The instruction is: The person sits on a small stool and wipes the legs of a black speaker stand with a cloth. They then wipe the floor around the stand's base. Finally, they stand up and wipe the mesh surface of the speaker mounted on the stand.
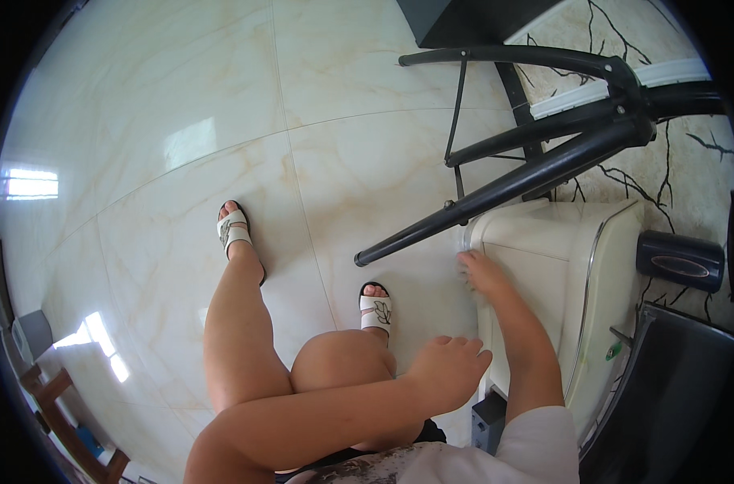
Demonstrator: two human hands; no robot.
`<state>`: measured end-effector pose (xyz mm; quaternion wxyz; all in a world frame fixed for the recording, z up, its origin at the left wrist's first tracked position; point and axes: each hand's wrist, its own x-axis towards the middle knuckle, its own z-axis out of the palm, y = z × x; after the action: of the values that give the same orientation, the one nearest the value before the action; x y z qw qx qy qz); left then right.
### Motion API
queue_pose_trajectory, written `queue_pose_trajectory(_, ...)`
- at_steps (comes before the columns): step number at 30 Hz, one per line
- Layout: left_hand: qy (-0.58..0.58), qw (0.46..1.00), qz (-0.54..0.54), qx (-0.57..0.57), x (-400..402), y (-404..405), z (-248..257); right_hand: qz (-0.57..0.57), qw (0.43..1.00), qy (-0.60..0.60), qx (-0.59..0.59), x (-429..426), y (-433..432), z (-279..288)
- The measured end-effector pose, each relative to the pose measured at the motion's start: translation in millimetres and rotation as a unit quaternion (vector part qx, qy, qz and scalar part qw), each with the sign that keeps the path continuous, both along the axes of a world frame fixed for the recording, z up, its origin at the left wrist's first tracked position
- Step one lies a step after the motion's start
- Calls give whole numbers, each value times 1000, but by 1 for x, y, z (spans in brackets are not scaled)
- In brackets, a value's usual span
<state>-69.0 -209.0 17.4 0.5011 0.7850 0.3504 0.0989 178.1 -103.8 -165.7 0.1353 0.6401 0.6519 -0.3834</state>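
Note:
A cream cabinet-like unit (524, 266) with a rounded front and a thin chrome strip stands at my right. At its upper front edge is my right hand (480, 272), the fingers blurred and bent over toward the front face. What they touch there is hidden. My left hand (448, 370) lies beyond my knee, close to the lower front of the unit. Its back faces me, with the fingers curled down, so whatever is under them cannot be seen.
A black metal tripod stand (500, 187) spreads its legs above the tiled floor (179, 175). A dark cylindrical object (680, 261) and a black panel (663, 387) sit at the right. Below my right arm is a grey box (488, 423). Wooden furniture (70, 435) stands lower left.

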Motion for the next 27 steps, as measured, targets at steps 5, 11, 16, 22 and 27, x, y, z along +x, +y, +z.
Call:
queue_pose_trajectory(5,5,998,-11,56,4,-10,-3,37,942,75,325,-38,-25,75)
queue_pose_trajectory(11,35,993,-57,99,1,-16,-1,129,727,134,661,-98,-1,180)
queue_pose_trajectory(16,121,976,-134,122,1,-17,1,218,796,-77,560,-133,24,114)
queue_pose_trajectory(22,165,966,-101,170,-15,-27,-3,290,774,-38,562,-162,-5,24)
queue_pose_trajectory(27,187,959,-118,176,-30,-29,-4,330,801,-31,498,-186,-22,-13)
